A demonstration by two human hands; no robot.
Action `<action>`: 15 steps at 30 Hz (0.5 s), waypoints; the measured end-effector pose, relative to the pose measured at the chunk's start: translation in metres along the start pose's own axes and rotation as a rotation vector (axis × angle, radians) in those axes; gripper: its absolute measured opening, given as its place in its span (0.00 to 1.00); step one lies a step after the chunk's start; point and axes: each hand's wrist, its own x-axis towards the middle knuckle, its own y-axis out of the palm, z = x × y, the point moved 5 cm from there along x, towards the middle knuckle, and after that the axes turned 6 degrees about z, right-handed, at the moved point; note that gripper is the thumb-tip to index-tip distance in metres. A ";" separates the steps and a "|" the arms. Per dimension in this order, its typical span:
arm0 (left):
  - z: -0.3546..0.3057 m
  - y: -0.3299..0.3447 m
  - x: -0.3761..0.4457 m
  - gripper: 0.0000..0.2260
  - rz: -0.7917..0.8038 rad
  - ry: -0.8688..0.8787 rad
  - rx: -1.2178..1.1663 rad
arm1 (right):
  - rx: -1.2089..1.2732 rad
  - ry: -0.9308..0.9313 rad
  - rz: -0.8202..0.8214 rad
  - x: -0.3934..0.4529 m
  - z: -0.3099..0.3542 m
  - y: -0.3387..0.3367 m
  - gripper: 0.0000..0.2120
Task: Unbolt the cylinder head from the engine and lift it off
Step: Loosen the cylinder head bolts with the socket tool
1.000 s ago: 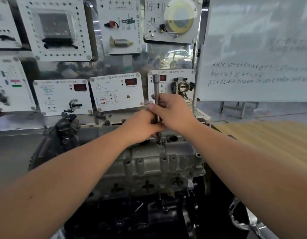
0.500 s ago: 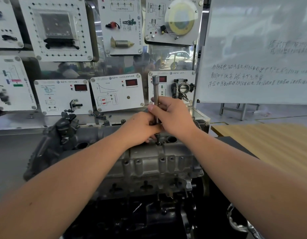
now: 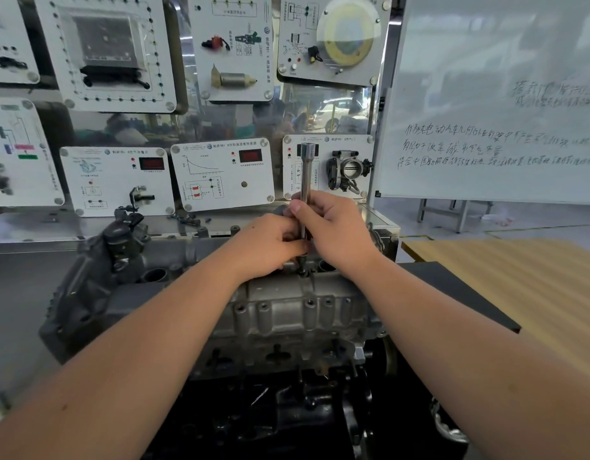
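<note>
there, both hands [image 3: 336, 234] around upright socket extension [image 3: 307, 180]

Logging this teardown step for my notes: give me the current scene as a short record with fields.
tool: long socket extension, upright
tool tip: on a bolt atop the cylinder head
right hand: grips the upper shaft
left hand: pinches the lower shaft
head status: not lifted, sits on the engine
behind: sensor display boards, whiteboard

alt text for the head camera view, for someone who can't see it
Both hands, left hand and right hand, grip an upright extension bar seated on top of a grey cylinder head. Behind it hang white training panels and a whiteboard.
</note>
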 end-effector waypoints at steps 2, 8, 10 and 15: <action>0.000 0.000 0.000 0.12 0.013 -0.008 -0.001 | -0.030 -0.012 0.003 -0.001 0.000 0.002 0.09; -0.001 0.002 0.001 0.06 0.018 0.038 -0.064 | -0.169 -0.053 -0.123 -0.005 0.006 0.001 0.06; 0.000 0.003 0.002 0.04 0.014 0.027 -0.056 | -0.184 -0.050 -0.155 -0.006 0.008 0.000 0.08; 0.005 0.002 0.002 0.14 -0.008 -0.024 -0.053 | -0.186 -0.026 -0.097 -0.004 0.005 0.001 0.12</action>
